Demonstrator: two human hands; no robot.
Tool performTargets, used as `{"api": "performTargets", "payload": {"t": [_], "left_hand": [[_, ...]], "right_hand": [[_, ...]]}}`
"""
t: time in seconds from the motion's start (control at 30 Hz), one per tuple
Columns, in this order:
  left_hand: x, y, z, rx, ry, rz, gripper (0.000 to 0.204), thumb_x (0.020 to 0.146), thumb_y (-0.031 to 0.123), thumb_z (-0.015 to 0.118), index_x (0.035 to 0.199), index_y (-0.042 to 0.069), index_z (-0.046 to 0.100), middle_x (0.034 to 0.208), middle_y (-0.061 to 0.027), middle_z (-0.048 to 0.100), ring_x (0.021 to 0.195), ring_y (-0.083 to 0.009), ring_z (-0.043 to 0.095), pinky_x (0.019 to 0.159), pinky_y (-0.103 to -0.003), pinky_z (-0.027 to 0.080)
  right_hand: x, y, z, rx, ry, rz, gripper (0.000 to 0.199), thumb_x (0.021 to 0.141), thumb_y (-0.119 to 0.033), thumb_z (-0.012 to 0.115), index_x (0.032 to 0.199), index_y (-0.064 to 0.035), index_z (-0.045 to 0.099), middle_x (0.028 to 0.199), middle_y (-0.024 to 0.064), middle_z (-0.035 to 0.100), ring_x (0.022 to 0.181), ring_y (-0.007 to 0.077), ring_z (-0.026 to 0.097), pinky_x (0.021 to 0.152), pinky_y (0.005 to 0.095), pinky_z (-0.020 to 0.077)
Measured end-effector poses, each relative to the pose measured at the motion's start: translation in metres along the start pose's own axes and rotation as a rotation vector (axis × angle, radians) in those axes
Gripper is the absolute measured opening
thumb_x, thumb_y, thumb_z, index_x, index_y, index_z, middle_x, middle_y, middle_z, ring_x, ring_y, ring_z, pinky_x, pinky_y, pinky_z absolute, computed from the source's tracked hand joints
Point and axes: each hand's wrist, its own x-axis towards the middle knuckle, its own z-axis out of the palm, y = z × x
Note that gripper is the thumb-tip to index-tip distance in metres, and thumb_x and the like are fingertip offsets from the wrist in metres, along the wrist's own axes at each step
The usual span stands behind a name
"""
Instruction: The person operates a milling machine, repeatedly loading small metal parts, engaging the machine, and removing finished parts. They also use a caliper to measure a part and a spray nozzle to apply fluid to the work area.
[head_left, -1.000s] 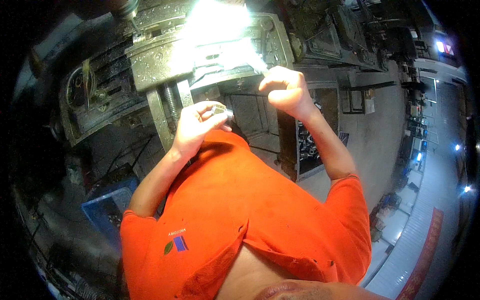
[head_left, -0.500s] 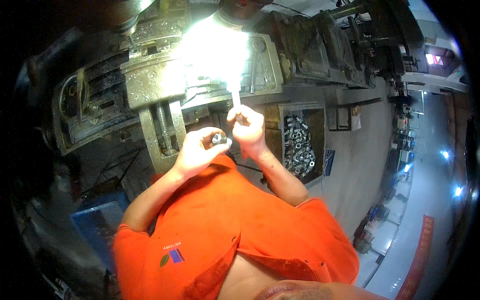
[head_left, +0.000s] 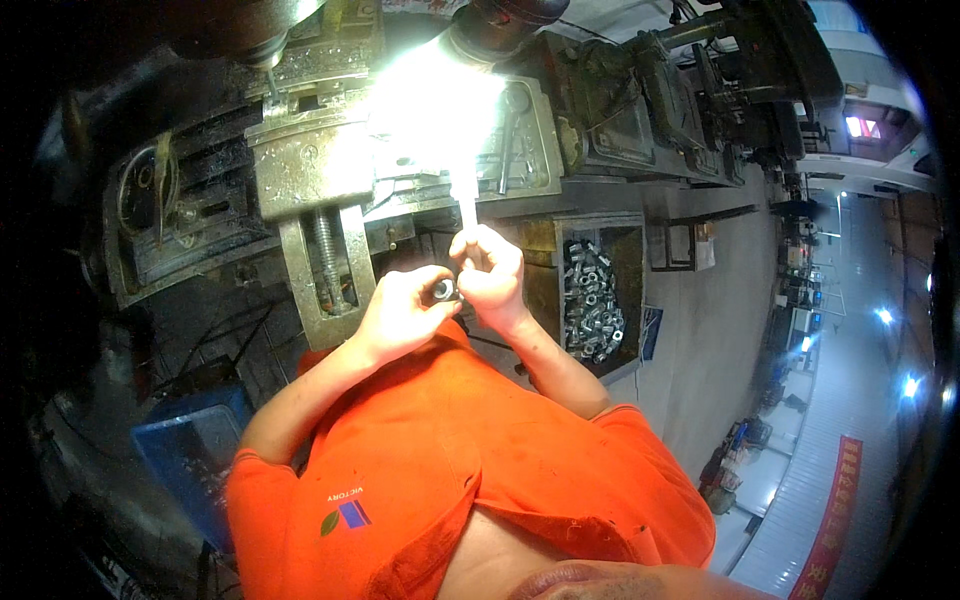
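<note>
Machine table (head_left: 535,160) shines beyond the hands (head_left: 492,285), grey floor (head_left: 700,320) at right

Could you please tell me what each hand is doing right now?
Left hand: closed, holding a small metal part.
Right hand: closed, holding a pale rod, its far end lost in glare.

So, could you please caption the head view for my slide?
Left hand holding a small metal part, right hand a pale slender object, near a bin of metal pieces.
</note>
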Motion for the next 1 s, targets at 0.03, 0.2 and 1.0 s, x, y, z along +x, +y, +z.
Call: {"api": "performTargets", "payload": {"t": [0.03, 0.2, 1.0], "left_hand": [[0.001, 0.0, 0.0, 0.018, -0.002, 0.006, 0.027, 0.073, 0.008, 0.066, 0.097, -0.003, 0.06, 0.077, -0.0102, 0.064, 0.073, -0.0077, 0.06, 0.068, -0.025, 0.049], [0.001, 0.0, 0.0, 0.128, 0.004, 0.028, 0.026, 0.072, 0.01, 0.066, 0.094, -0.002, 0.059, 0.074, -0.0145, 0.063, 0.07, -0.0133, 0.064, 0.064, -0.027, 0.049], [-0.002, 0.006, -0.001, 0.113, 0.036, 0.141, 0.029, 0.069, 0.012, 0.065, 0.093, -0.002, 0.06, 0.067, -0.0185, 0.058, 0.055, -0.0261, 0.059, 0.054, -0.033, 0.045]], "right_hand": [[0.0, 0.0, 0.0, 0.012, 0.0, 0.005, 0.015, 0.059, 0.003, 0.05, 0.073, -0.0023, 0.053, 0.058, -0.0062, 0.039, 0.052, 0.0017, 0.031, 0.045, 0.0187, 0.024], [-0.003, -0.001, 0.0, 0.006, -0.009, -0.017, 0.016, 0.059, 0.003, 0.05, 0.074, -0.0016, 0.053, 0.06, -0.0051, 0.04, 0.053, 0.0021, 0.031, 0.046, 0.0188, 0.0247], [-0.006, -0.006, 0.002, -0.081, -0.008, -0.042, 0.016, 0.059, -0.001, 0.051, 0.075, -0.0009, 0.053, 0.06, -0.0054, 0.039, 0.053, 0.0025, 0.031, 0.046, 0.0192, 0.0256]]}}
